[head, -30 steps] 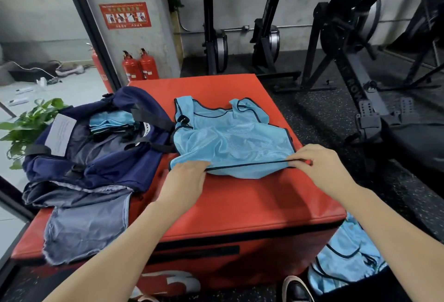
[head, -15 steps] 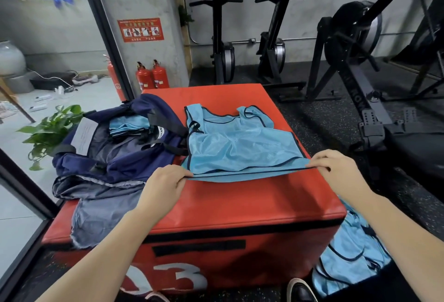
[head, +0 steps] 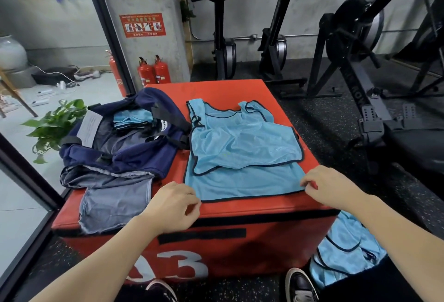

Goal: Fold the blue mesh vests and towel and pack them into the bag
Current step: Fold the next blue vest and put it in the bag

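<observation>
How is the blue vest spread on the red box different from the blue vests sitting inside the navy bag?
The vest on the red box lies spread open with neck and armholes showing; the vests in the navy bag are folded into a small, compact stack. The spread vest rests on the box top, with the left hand and right hand at its near corners; the folded ones sit untouched inside the bag. Both are the same light blue.

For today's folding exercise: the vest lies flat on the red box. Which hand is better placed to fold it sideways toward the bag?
Probably the right hand: it pinches the vest's near corner farthest from the bag, so it could carry that edge across.
</observation>
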Available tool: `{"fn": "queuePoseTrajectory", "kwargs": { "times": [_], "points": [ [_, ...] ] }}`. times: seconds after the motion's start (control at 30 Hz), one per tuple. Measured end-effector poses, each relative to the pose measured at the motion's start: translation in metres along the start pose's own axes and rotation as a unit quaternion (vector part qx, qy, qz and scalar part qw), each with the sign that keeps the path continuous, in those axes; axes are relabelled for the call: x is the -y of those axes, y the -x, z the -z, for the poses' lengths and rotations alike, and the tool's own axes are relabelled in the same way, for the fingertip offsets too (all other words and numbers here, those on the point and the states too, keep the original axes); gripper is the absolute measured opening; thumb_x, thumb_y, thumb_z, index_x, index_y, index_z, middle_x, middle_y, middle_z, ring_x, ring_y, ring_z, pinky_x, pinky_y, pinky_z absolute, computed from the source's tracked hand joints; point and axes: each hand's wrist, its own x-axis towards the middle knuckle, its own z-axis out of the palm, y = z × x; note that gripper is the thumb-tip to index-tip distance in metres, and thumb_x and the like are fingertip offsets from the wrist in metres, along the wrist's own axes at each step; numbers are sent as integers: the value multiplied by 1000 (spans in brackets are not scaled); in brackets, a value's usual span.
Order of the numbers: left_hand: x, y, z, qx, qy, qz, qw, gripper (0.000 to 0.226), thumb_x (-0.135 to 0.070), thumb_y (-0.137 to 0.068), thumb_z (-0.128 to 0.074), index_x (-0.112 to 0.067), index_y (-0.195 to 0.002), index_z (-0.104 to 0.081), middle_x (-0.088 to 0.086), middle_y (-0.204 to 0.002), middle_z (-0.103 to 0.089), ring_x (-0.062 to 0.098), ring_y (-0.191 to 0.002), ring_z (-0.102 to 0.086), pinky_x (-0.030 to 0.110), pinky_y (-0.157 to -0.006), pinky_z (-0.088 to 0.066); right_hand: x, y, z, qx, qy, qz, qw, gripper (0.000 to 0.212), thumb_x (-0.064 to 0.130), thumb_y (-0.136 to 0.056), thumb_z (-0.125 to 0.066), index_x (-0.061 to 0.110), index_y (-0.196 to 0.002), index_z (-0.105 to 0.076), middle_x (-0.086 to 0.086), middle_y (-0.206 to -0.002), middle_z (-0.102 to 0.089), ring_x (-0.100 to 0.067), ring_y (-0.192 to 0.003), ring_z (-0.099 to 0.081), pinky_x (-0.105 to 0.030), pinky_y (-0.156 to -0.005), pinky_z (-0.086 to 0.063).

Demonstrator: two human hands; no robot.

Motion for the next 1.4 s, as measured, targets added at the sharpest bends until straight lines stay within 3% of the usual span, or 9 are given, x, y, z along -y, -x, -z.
{"fn": "queuePoseTrajectory", "kwargs": {
  "times": [0.13, 0.23, 0.37, 0.73, 0.93, 1.0, 1.13, 1.2, 1.4],
  "points": [
    [-12, -26, -3, -24, -2, 49, 999, 37, -40, -89, -47, -19, -60, -57, -5, -58, -53, 17, -55, -51, 26, -57, -36, 24, -22, 1, -67, -73, -7, 995, 21, 29, -94, -58, 31, -110, -72, 14, -109, -67, -9, -107, -59, -30, -96, -47],
    [-20, -56, -10, -25, 58, 105, 992, 31, -40, -96, -46, -25, -88, -71, -9, -81, -64, 14, -77, -60, 27, -68, -47, 42, -48, -2, -66, -100, 8, 993, 21, 28, -96, -59, 28, -114, -71, 11, -110, -65, -10, -107, -58, -30, -93, -47],
    [-26, -97, -24, 21, 129, 110, 985, 27, -30, -100, -51, -23, -121, -67, -8, -116, -65, 10, -112, -56, 28, -93, -46, 53, -82, -11, -54, -111, 36, 992, 23, 23, -95, -62, 24, -116, -70, 8, -109, -64, -12, -109, -55, -29, -93, -47],
    [-16, -165, -64, 71, 134, 109, 982, 40, -3, -93, -46, -25, -116, -71, 0, -114, -69, 23, -110, -58, 38, -96, -47, 38, -123, -24, 6, -123, 44, 991, 20, 21, -88, -64, 22, -106, -74, 8, -104, -69, -13, -102, -60, -33, -93, -48],
    [-10, -180, -70, 37, 172, 161, 971, 37, -4, -98, -45, -23, -125, -64, 1, -121, -62, 21, -113, -56, 37, -98, -45, 31, -127, -18, -29, -236, -7, 971, 10, 19, -91, -68, 24, -99, -70, 12, -89, -68, -4, -86, -63, -12, -77, -44],
    [-13, -181, -71, 10, 172, 142, 975, 37, -2, -96, -49, -24, -120, -67, -3, -121, -62, 18, -116, -53, 36, -102, -40, 31, -127, -16, -12, -261, -15, 965, 18, 19, -88, -73, 24, -104, -68, 9, -87, -67, -6, -86, -63, -16, -78, -47],
    [-31, -183, -69, -14, 236, 93, 967, 20, -21, -92, -63, -22, -110, -72, -6, -105, -66, 14, -107, -55, 36, -97, -45, 32, -126, -15, -16, -300, -31, 953, 19, 20, -87, -75, 26, -104, -69, 8, -85, -69, -9, -85, -64, -17, -76, -46],
    [-37, -184, -70, 12, 210, 88, 974, 28, -36, -90, -66, -25, -116, -69, -6, -108, -65, 15, -110, -54, 36, -99, -43, 31, -125, -12, -16, -320, -34, 947, 13, 22, -90, -72, 27, -102, -70, 9, -86, -71, -4, -84, -64, -16, -75, -46],
    [-37, -187, -71, -8, 160, 109, 981, 24, -31, -95, -60, -27, -118, -67, -7, -107, -67, 15, -109, -54, 33, -99, -37, 29, -121, -9, -6, -316, -23, 948, 10, 22, -94, -66, 25, -98, -74, 12, -91, -73, -2, -89, -65, -25, -84, -50]
  ]
}}
